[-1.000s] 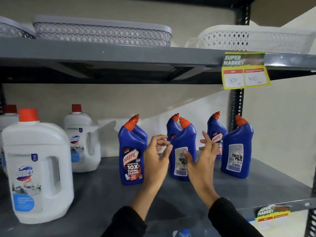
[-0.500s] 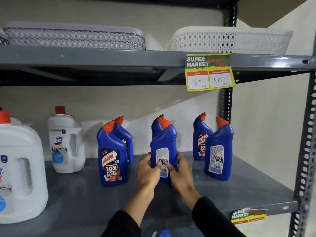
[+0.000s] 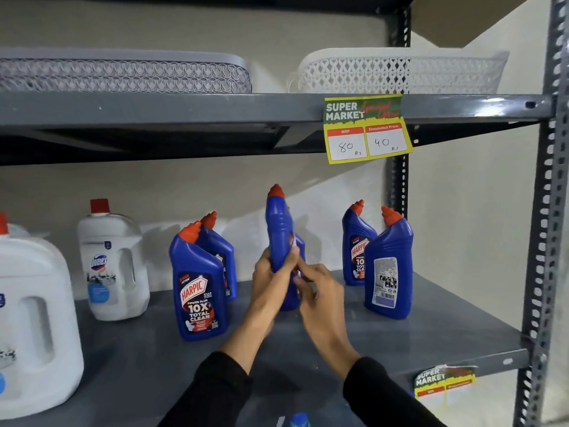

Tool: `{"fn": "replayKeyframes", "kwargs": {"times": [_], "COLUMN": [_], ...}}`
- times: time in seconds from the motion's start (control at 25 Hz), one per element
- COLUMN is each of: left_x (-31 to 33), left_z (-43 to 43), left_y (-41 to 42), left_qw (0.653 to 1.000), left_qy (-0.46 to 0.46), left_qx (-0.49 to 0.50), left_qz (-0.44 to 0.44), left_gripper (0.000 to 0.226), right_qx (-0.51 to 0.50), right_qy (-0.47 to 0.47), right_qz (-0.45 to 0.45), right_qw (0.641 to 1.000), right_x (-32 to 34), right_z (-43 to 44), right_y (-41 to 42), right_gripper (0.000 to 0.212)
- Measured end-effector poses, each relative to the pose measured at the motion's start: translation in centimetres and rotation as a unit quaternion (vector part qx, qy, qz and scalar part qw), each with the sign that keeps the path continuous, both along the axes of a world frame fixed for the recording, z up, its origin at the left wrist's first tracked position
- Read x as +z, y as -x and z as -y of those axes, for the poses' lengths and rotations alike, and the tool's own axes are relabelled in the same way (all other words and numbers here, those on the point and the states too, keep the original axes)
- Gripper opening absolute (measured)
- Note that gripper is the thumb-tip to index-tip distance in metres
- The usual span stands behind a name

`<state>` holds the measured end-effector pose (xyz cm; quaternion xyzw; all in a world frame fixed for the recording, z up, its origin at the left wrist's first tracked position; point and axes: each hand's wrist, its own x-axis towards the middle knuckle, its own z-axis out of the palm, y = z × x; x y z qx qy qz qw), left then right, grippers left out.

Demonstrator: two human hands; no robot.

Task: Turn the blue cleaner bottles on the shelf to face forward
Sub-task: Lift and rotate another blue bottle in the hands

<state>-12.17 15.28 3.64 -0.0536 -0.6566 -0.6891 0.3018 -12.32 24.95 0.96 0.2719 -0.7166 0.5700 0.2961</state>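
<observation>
Several blue cleaner bottles with red caps stand on the grey shelf [image 3: 431, 328]. The middle bottle [image 3: 278, 232] is edge-on to me, lifted slightly, with my left hand [image 3: 271, 278] wrapped around its body and my right hand [image 3: 317, 291] touching its lower right side. Another bottle is mostly hidden behind it. The front left bottle [image 3: 198, 291] shows its Harpic label, with one bottle [image 3: 220, 245] close behind it. At the right, the front bottle [image 3: 388, 269] shows its back label, and the bottle [image 3: 357, 245] behind it faces forward.
Two large white Domex jugs [image 3: 112, 263] [image 3: 34, 322] stand on the left of the shelf. Above, an upper shelf [image 3: 184, 109] carries a grey basket [image 3: 123, 72], a white basket [image 3: 400, 72] and a yellow price tag [image 3: 366, 131]. A perforated post [image 3: 551, 241] runs down the right.
Both hands closed on the middle bottle, raised it a little and twisted it from showing its back label to edge-on. The view shifted right.
</observation>
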Motion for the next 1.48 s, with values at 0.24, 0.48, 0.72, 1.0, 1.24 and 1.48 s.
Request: {"fn": "replayKeyframes", "kwargs": {"times": [0.24,0.48,0.72,1.0,1.24,1.48], "left_x": [-1.2,-2.7,-3.7,-4.3,-1.3,-2.7], "left_z": [2.3,2.3,2.4,2.1,-4.6,-11.3], "left_y": [0.5,1.8,2.8,1.5,2.5,6.9], "left_qw": [0.991,0.999,0.997,0.971,0.912,0.987], "left_qy": [-0.091,-0.021,-0.06,0.166,0.284,0.161], "left_qx": [-0.094,-0.039,0.011,0.171,0.163,0.001], "left_qz": [-0.021,0.027,0.054,-0.005,-0.248,-0.02], "left_gripper": [0.042,0.025,0.012,0.042,0.044,0.045], "right_qx": [0.162,0.081,0.031,0.071,-0.116,-0.2], "right_qy": [0.065,0.033,-0.038,-0.054,0.028,0.049], "right_qz": [0.203,0.237,0.224,0.222,-0.063,0.067], "right_qw": [0.963,0.968,0.973,0.971,0.991,0.976], "right_x": [-0.2,-1.8,-2.7,-2.0,2.2,0.2], "right_z": [-1.5,-1.5,-1.7,-2.9,-8.8,-16.0], "right_y": [3.1,4.4,5.5,5.1,4.5,7.7], "right_gripper": [0.05,0.044,0.045,0.056,0.046,0.062]}}
